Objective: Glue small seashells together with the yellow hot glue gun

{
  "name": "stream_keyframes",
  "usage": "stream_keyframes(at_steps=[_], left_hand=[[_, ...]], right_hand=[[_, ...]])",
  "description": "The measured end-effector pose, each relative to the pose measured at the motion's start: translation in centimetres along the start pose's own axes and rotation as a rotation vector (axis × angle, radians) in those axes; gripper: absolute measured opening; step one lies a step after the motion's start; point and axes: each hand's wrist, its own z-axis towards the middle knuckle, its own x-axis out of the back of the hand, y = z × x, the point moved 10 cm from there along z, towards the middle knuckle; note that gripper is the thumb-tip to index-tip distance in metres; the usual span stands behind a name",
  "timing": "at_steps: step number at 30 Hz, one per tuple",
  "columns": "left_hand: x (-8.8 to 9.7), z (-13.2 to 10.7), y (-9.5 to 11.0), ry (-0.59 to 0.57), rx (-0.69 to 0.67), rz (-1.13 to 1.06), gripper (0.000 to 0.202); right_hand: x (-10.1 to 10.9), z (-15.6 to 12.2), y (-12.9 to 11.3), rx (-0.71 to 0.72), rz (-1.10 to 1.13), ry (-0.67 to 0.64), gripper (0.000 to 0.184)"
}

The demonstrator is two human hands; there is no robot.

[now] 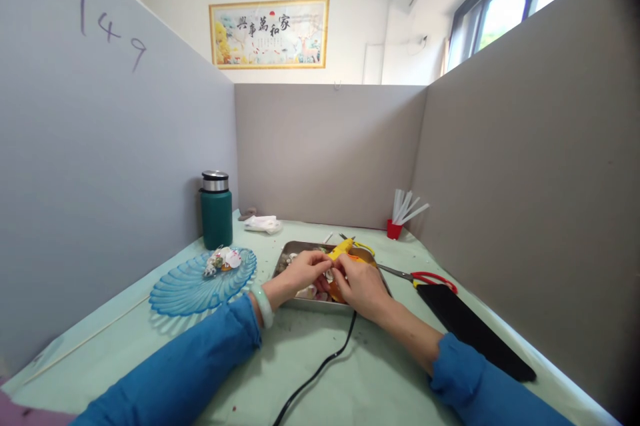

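A small cluster of shell-like pieces (225,259) sits on the blue plate (185,293), to the left of the left grip (305,271) and a little beyond it. Judging by how closely the pieces bunch, that portion looks already gathered, though whether they are fixed to one another is too small to tell. Loose shells (306,293) lie in the metal tray (313,307) directly below both grips, so the supply appears far from used up, and the handling seems to be partway along.

The left grip and the right grip (361,285) meet over the tray, thumbs and fingers bent inward, fingertips close together. Something pale shows near the fingertips, but I cannot tell whether either grip is pinching it or whether it lies in the tray behind them.

The yellow tool (343,248), apparently a glue gun, lies just beyond the meeting fingertips, over the tray's far part; neither grip appears clenched around it. A black cord (325,363) runs from the tray toward the wearer, below and between the grips. The red-handled scissors (434,279) rest on the counter (400,359) to the right of the right grip, and the red cup (394,231) with white sticks (400,209) stands farther beyond it.
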Motion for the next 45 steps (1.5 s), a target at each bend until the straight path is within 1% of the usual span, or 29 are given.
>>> stream_keyframes(at_steps=[5, 13, 18, 25, 29, 34, 40, 45], left_hand=[[-0.18, 0.14, 0.07, -0.016, -0.025, -0.006, 0.028], [0.04, 0.39, -0.52, -0.015, -0.03, 0.013, 0.031], [0.04, 0.25, -0.29, -0.019, -0.039, 0.035, 0.03], [0.44, 0.33, -0.3, 0.025, -0.03, -0.009, 0.026], [0.28, 0.35, -0.11, 0.01, -0.053, -0.014, 0.022], [0.59, 0.42, -0.09, 0.027, -0.078, 0.01, 0.019], [0.52, 0.5, -0.34, 0.015, -0.073, 0.034, 0.021], [0.8, 0.59, -0.57, 0.036, -0.067, 0.031, 0.021]], right_hand=[[-0.13, 0.0, 0.07, 0.003, -0.002, -0.004, 0.02], [-0.28, -0.02, -0.04, 0.025, 0.005, -0.005, 0.021], [-0.24, -0.02, -0.21, 0.027, -0.008, -0.017, 0.02], [-0.1, -0.15, -0.17, 0.012, -0.001, -0.014, 0.02], [-0.2, -0.1, -0.02, 0.012, 0.006, -0.013, 0.02], [-0.17, -0.06, 0.01, 0.01, -0.004, -0.013, 0.018], [-0.23, -0.09, -0.27, 0.024, -0.006, -0.022, 0.018], [-0.32, -0.09, -0.07, 0.002, -0.009, -0.031, 0.019]])
